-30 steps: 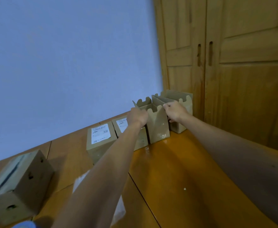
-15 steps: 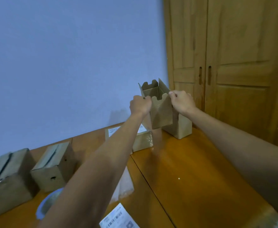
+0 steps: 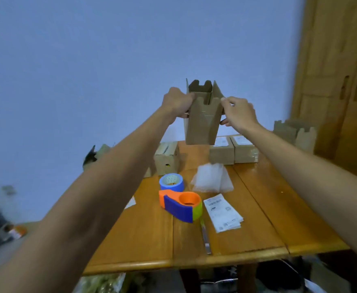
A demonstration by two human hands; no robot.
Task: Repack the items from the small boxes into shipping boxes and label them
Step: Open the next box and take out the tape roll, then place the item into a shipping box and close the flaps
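Left hand: fingers curled round the box at its left top edge. Right hand: fingers pinch the right edge. Box is upright, flaps open, in the air over the far side of the table. Under it: two labelled boxes, bags, tape roll, dispenser, labels.

Open box lifted off tabletop, was standing beside other open box by the wardrobe. Now in the air, well apart from it, above labelled boxes. Left hand and right hand rose with it, still gripping its sides.
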